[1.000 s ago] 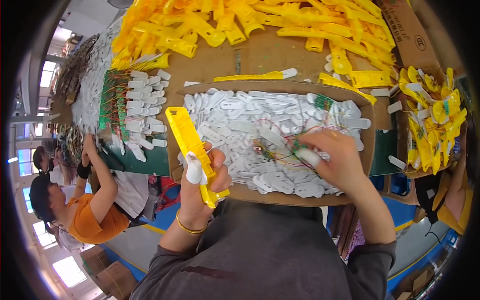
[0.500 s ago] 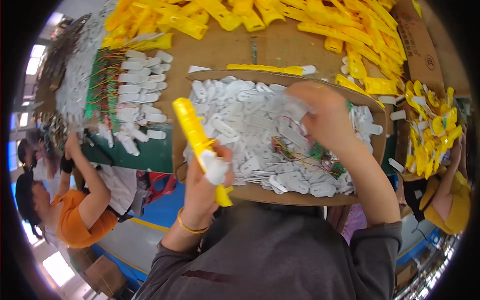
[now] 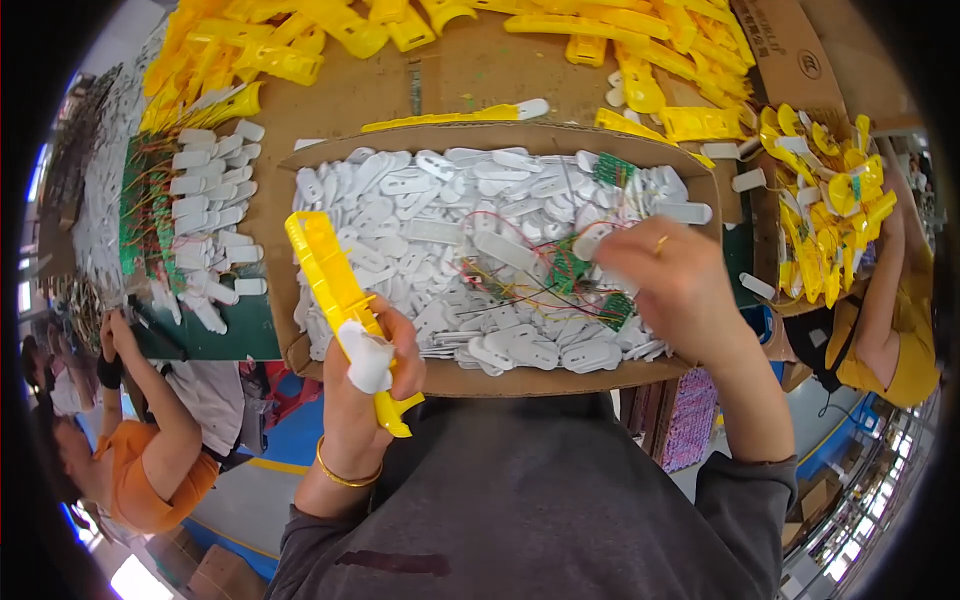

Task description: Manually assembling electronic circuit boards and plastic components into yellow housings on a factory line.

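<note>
My left hand (image 3: 350,410) is wrapped round a long yellow plastic shell (image 3: 330,268), held tilted over the near left part of the cardboard box (image 3: 480,384). A white rounded piece (image 3: 366,360) lies against the shell beside my fingers. My right hand (image 3: 680,285) is over the right side of the box, its fingers closed in a pinch. A white oval plastic piece (image 3: 592,240) shows at its fingertips, partly blurred. Right beside it are a green circuit board (image 3: 568,272) and thin coloured wires (image 3: 500,285), resting on the heaped white plastic pieces (image 3: 385,205).
Yellow shells (image 3: 660,40) pile up along the back. Boards with wires and white pieces (image 3: 205,205) line the left. A second box of yellow parts (image 3: 828,215) stands at the right. People work on both sides, one in an orange top (image 3: 150,470), another in yellow (image 3: 895,350).
The whole view has shifted, so the scene sits further left. My right hand has come nearer to me, from the far part of the box to the boards and wires. My left hand keeps the yellow shell.
</note>
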A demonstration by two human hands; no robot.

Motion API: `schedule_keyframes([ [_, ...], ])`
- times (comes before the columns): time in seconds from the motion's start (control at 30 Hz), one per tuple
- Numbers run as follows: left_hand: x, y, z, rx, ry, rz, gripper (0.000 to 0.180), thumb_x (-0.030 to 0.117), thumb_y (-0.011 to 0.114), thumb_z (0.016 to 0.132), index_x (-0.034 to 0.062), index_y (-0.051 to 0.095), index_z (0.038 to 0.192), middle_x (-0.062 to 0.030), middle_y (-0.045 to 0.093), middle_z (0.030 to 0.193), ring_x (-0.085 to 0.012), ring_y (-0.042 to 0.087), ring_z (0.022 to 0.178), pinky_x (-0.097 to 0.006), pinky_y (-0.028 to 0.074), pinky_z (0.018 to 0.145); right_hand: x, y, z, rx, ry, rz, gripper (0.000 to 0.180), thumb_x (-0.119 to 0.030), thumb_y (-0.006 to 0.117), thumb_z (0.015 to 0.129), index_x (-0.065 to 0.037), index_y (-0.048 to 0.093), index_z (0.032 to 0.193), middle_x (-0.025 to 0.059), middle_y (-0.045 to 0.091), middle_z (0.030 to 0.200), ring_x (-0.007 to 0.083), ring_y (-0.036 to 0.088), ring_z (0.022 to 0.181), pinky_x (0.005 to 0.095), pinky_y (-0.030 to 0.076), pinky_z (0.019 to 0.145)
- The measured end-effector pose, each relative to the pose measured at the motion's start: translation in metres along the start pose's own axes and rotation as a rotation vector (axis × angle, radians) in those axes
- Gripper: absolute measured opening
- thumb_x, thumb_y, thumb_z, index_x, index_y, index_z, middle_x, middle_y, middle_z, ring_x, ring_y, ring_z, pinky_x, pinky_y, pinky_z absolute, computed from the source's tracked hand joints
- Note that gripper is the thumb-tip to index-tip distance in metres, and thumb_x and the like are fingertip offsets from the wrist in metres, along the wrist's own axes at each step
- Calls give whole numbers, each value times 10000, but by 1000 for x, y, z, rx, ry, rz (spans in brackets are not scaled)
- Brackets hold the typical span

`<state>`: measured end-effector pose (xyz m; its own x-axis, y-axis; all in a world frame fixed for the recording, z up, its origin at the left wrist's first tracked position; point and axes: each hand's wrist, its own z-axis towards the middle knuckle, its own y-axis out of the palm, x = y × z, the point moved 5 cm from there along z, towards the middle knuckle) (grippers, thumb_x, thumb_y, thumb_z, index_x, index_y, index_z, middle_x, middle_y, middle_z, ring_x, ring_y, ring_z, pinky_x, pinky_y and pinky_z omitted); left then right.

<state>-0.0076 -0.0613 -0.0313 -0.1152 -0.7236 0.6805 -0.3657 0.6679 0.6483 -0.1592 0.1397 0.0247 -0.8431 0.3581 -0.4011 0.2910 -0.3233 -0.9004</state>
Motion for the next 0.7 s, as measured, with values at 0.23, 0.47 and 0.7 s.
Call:
schedule_keyframes([
  [0.23,-1,11,-5,61,35,-19,340,183,574,850,99,433,1148,-31,458,807,-70,394,511,-205,318,456,12,12,-64,36,545,55,172,-167,742,713,-36,638,754,59,584,545,191,591,485,300,456,466],
  [0.47,-14,40,3,65,-76,142,430,62,619,720,63,411,1097,-21,468,762,-65,427,560,-198,356,494,-8,33,-63,340,612,85,189,-44,732,677,-29,609,818,92,632,818,197,613,664,292,488,591],
  [0.7,0,68,-2,-251,299,601,565,-29,725,651,45,391,1101,-118,599,1036,-79,537,741,-199,418,594,-40,13,-26,369,157,796,249,47,610,730,-12,645,970,104,632,875,232,611,796,296,477,716],
])
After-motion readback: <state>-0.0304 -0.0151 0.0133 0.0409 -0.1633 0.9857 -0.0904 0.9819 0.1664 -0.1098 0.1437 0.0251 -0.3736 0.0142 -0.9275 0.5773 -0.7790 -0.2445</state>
